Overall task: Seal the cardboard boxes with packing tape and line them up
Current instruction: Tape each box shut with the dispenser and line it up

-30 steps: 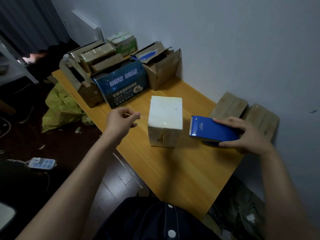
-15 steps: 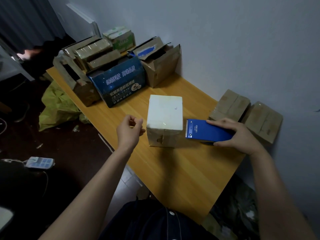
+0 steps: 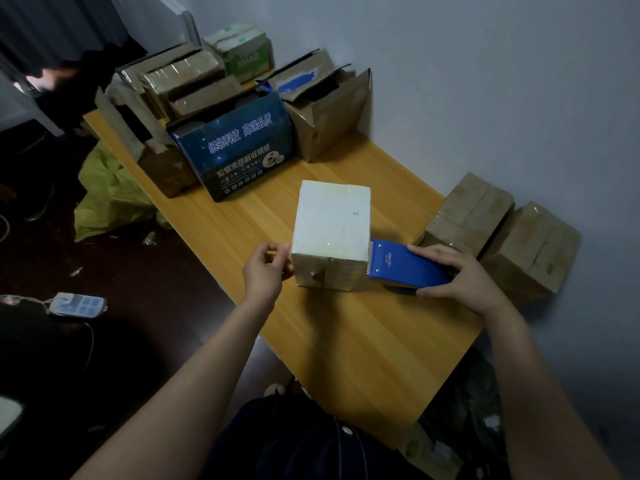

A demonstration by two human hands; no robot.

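Off my table's (image 3: 363, 341) left edge: a crumpled yellow-green bag (image 3: 110, 199) on the dark floor, a white-and-blue power strip (image 3: 78, 305) closer.

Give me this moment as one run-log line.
target: white-topped box | right hand: holds blue tape dispenser at its right side | left hand: at its left edge, hold unclear
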